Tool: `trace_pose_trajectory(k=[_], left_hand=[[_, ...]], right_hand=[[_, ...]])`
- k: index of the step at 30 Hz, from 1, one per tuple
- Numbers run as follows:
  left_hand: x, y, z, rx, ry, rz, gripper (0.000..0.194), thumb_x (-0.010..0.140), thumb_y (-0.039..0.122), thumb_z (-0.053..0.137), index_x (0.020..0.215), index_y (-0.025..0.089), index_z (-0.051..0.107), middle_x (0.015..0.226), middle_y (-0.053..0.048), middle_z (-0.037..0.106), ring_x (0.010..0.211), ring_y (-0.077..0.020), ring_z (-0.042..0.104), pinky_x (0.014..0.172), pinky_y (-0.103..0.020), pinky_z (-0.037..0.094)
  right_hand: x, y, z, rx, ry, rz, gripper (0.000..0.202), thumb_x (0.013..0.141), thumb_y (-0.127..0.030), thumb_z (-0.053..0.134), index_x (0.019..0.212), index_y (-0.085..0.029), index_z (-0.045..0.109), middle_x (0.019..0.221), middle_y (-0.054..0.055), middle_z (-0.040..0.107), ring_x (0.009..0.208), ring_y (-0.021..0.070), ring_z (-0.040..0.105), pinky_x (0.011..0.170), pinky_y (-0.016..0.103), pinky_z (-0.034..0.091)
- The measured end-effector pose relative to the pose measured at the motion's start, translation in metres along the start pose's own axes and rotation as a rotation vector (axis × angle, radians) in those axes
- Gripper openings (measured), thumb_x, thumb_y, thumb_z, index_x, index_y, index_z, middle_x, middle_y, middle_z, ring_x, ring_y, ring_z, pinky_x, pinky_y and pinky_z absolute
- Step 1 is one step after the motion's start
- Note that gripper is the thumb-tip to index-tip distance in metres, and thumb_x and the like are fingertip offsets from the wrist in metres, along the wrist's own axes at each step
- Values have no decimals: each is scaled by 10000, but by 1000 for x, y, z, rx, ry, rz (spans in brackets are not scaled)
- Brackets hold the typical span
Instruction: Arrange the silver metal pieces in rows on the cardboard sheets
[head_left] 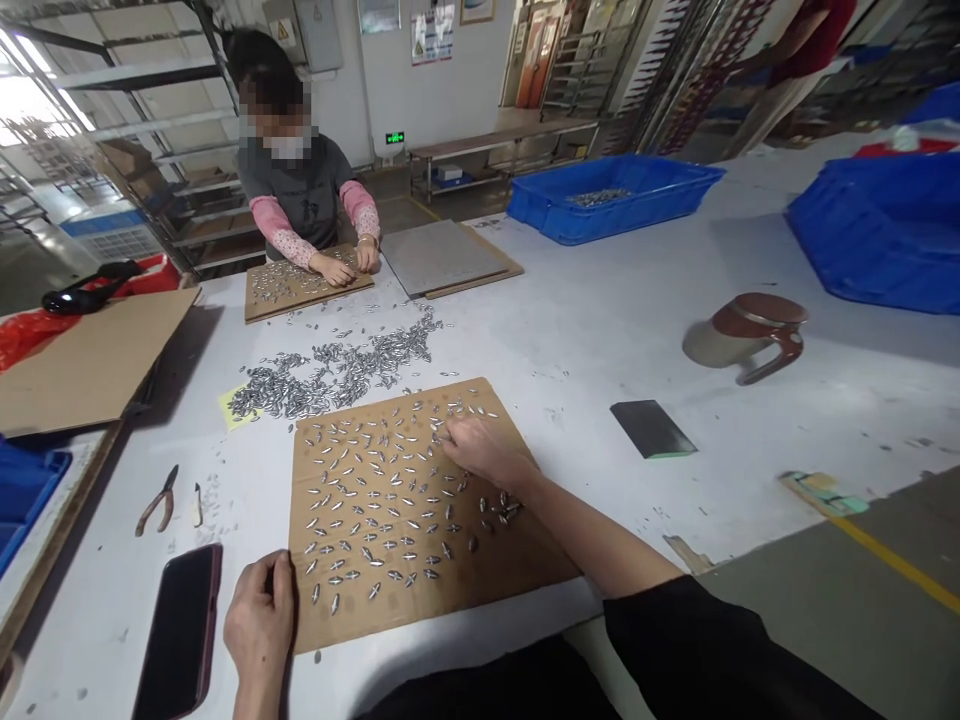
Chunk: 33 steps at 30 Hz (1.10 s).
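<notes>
A brown cardboard sheet (352, 625) lies before me on the white table, dotted with many small silver metal pieces (386, 527), pointed at both ends. My right hand (480, 447) is over its far right part, fingers pinched together at a small metal piece; the fingertips are partly hidden. My left hand (260, 615) rests on the table against the sheet's left edge, its fingers curled; whatever is inside them, if anything, is hidden. Beyond the sheet spreads a loose heap of the same metal pieces (367, 362), partly over a yellow paper (238, 410).
Left are a phone (176, 630), pliers (160, 503) and a flat cardboard (90, 370). Right stand a lidded mug (742, 335), a dark block (652, 430) and blue bins (615, 205). Across the table a person (311, 200) handles pieces on another cardboard (307, 295).
</notes>
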<state>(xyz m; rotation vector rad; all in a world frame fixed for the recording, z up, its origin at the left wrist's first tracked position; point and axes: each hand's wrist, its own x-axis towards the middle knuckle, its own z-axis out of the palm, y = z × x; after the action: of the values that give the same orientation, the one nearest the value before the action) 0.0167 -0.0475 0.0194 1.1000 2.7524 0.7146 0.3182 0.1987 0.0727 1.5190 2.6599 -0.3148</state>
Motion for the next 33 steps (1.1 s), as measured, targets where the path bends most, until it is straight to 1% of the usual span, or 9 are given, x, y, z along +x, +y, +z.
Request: trace_pose_trajectory(k=[5,9,12,15,18,21,25,30,33], left_hand=[[0,2,-2,-20,4,-15,258,893,450,568,889,266,748,1013,-56,763,822,-209,676,651,-296,468],[-2,4,-3,-25,-30,-52,283,903,460,538,914,264,742,1050,-57,756,825,-210,676,676,-309,478],[-2,5,-3,-22,-43,-54,302,911,466,517,921,258,737,1061,-61,751,866,-218,678,716,-319,483],[-1,5,-3,-8,-46,-49,306,912,469,516,920,256,736,1066,-64,750,898,-223,680,721,-317,479],[-1,4,-3,-4,-42,-43,294,904,470,535,920,258,738,1056,-62,755,886,-219,681,689,-305,469],[0,1,-2,-9,-19,-9,283,903,465,548,927,260,741,1039,-61,759,861,-213,678,664,-296,461],[-1,-1,-1,-14,-4,36,272,905,453,553,932,260,744,1021,-64,757,858,-213,673,659,-292,462],[-1,3,-2,-11,2,5,271,906,436,547,912,249,743,1001,-65,750,846,-211,668,670,-294,468],[0,5,-3,-4,-18,-23,275,902,444,549,920,252,745,1025,-68,750,857,-216,671,674,-300,469]], right_hand=[[18,-19,-20,-27,-24,-53,252,1002,-149,424,1107,-151,653,1045,129,704,872,216,637,708,296,403],[34,-30,-19,-48,-56,-114,298,1002,-98,405,1108,-143,680,1065,156,697,880,225,638,730,307,422],[38,-25,-17,-39,-76,-128,268,1014,-139,429,1027,-144,698,1083,156,697,874,214,637,709,292,409],[31,-13,-16,28,-43,-178,275,1030,-189,427,984,-164,697,1074,118,705,884,193,631,687,274,379],[18,-4,-15,77,25,-152,279,1029,-209,427,948,-181,693,1003,82,716,847,174,621,677,270,352],[6,-8,-11,33,-4,-74,270,1001,-213,459,876,-167,693,905,85,722,802,182,619,675,280,344],[1,-20,1,4,-26,-28,252,980,-199,461,921,-157,702,932,111,730,848,213,640,674,293,367],[2,-20,14,-33,20,-109,238,946,-118,472,999,-153,701,1045,153,714,898,233,644,710,306,417],[-1,-13,13,-17,9,-195,244,978,-139,461,1000,-147,704,1053,146,713,912,230,638,743,308,424]])
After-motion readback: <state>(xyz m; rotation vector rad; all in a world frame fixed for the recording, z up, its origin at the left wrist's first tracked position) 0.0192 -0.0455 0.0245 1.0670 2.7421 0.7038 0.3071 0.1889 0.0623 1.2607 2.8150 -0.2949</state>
